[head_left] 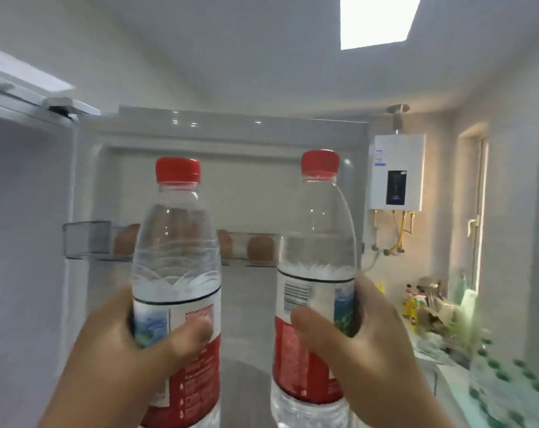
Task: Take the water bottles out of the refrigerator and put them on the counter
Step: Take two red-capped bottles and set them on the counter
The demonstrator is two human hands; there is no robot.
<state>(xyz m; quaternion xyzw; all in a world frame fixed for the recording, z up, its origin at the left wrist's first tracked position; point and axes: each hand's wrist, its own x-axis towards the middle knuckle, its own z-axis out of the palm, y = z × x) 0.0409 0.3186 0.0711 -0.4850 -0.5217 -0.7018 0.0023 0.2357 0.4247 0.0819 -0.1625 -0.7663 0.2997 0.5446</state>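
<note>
I hold two clear water bottles upright in front of me, each with a red cap and a red and white label. My left hand grips the left bottle around its label. The right bottle sits in my right hand, fingers wrapped round its label. Both bottles are in the air before the open refrigerator door. The counter lies low at the right.
A door shelf behind the bottles holds several brown eggs. The refrigerator body fills the left. A white water heater hangs on the right wall. Sauce bottles and clutter crowd the counter's far end by a window.
</note>
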